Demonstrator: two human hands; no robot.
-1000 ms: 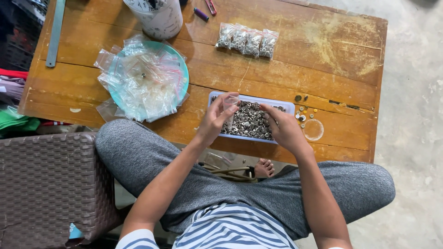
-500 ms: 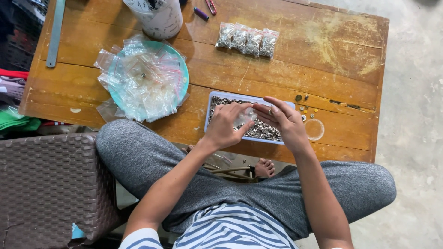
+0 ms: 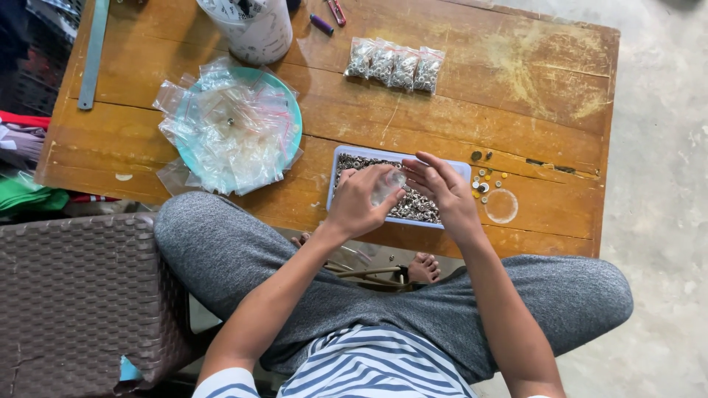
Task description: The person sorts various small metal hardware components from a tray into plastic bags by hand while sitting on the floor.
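Four filled bags (image 3: 394, 65) are lined up at upper centre; many empty bags (image 3: 225, 133) are heaped on the teal plate (image 3: 293, 110). A small clear bag (image 3: 387, 184) is pinched by the left hand (image 3: 361, 203) above the tray of metal rings (image 3: 417, 208); the right hand (image 3: 442, 188) is spread open, whereas earlier both were dipped in.

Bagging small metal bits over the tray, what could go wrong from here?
1. The left hand holds a small clear bag above the tray; pieces missing its mouth may scatter.
2. The tray sits near the table's front edge; a nudge could tip it.
3. Loose small parts beside the tray could roll off.
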